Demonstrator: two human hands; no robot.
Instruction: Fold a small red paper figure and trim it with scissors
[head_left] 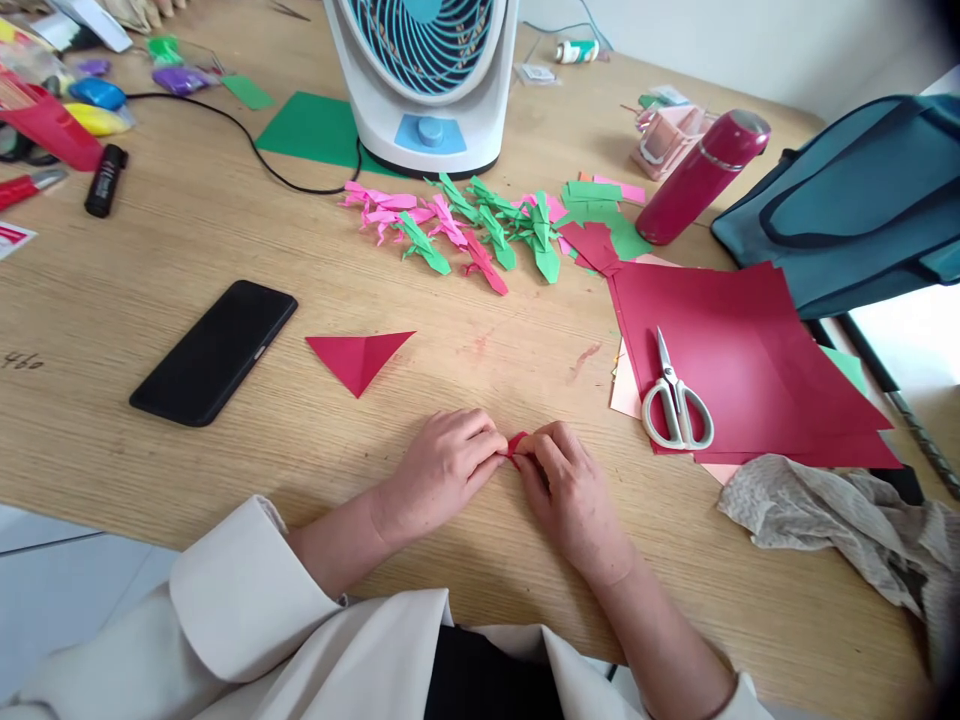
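Head view: between the pinched fingertips of the left hand (442, 465) and the right hand (574, 490), a small red paper piece (516, 444) shows just above the table's near edge, held by both; the fingers cover most of it, so its folds and full shape cannot be made out. Left of it lies a red paper triangle (360, 362), fully visible. Beyond, pink, green and red folded figures (495, 236) overlap, so I cannot count them. The fan (427, 130) is cut off at the top, and its base hides part of a green sheet (311, 130). Scissors (677, 405) cover some of the red sheets (750, 350); the blue bag (847, 200) and crumpled cloth (817, 510) run out at the right.
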